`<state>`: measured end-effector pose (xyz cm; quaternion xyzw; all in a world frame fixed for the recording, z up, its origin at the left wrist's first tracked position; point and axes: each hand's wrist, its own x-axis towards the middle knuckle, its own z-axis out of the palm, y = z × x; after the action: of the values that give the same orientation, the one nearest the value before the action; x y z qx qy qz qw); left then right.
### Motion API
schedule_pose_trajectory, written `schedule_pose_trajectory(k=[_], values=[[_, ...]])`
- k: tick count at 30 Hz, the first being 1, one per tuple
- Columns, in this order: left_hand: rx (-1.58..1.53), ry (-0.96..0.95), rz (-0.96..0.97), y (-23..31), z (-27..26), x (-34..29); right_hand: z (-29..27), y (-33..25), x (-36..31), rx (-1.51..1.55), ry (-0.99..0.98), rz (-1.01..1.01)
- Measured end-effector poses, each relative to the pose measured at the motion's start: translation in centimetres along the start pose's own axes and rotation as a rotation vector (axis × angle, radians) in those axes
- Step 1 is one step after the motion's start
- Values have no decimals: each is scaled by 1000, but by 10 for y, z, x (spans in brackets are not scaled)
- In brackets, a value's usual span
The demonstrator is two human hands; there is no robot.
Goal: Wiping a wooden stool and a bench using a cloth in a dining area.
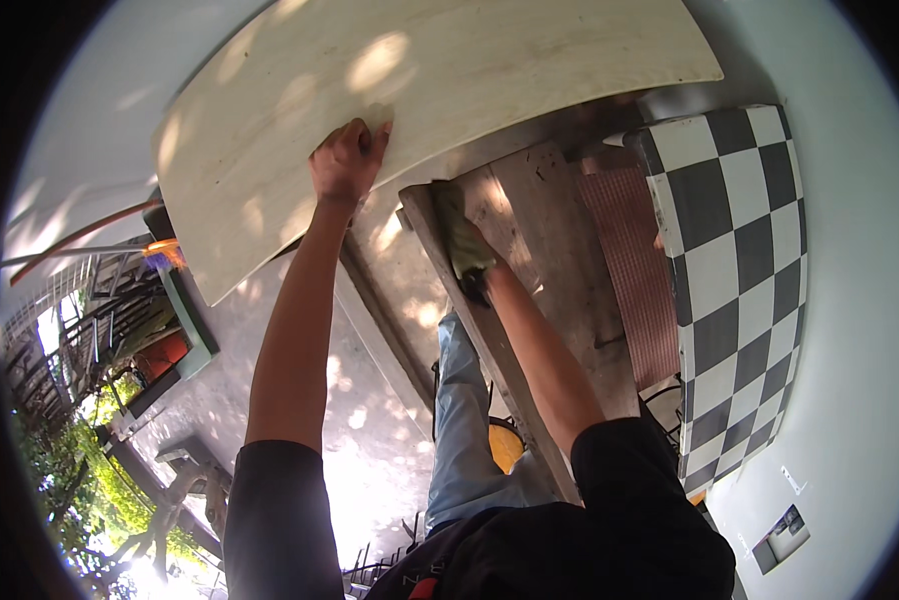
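My left hand (351,160) is closed in a loose fist and leans on the pale wooden tabletop (529,60), close to its near edge. Nothing shows in its fingers. Lower and to the right, my right hand (491,270) presses a crumpled olive-green cloth (457,230) against a long narrow wooden plank (514,365). The cloth hides most of its fingers. The plank slants from below the tabletop down towards my body, beside my leg in light blue jeans (459,400).
A black-and-white checkered panel (734,250) stands along the right, with a reddish-brown ribbed mat (629,270) beside it. A yellow round seat (506,445) shows beneath the plank. Sunlit concrete floor (259,340), plants and branches lie to the left; a pale wall (859,300) bounds the right.
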<state>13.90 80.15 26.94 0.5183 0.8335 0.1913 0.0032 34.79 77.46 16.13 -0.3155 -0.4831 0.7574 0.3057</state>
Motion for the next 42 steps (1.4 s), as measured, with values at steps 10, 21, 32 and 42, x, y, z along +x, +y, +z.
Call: schedule_pose_trajectory(k=[10, 21, 32, 42], values=[[-34, 89, 66, -1, 2, -3, -6, -55, -191, -246, 50, 535], [-50, 67, 39, 9, 3, 4, 12, -54, 22, -105, -59, 147], [-29, 38, 14, 0, 0, -3, -10, 10, -164, -32, 143, 468], [-92, 79, 67, 32, 13, 14, -34, 28, 57, 88, 38, 509]])
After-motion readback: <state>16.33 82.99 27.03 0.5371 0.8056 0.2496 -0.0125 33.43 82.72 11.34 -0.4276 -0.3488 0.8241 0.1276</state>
